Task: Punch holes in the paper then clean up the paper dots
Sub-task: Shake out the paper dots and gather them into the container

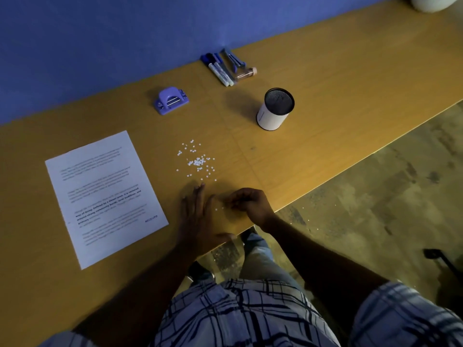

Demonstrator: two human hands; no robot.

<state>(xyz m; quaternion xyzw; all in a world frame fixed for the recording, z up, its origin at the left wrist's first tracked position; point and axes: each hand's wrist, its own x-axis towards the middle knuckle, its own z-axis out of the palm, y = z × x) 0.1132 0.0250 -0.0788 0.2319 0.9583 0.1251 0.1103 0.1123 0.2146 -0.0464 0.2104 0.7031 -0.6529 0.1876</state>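
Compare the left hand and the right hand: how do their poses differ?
The left hand lies flat on the table, fingers straight; the right hand has its fingers curled. The left hand's fingertips point toward the paper dots; the right hand's point sideways, toward the left hand. The left hand grips nothing; whether the right hand holds dots cannot be seen. Both rest near the table's front edge.

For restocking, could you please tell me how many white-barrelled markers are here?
2, side by side by the wall: the left marker and the right marker. Others may be hidden.
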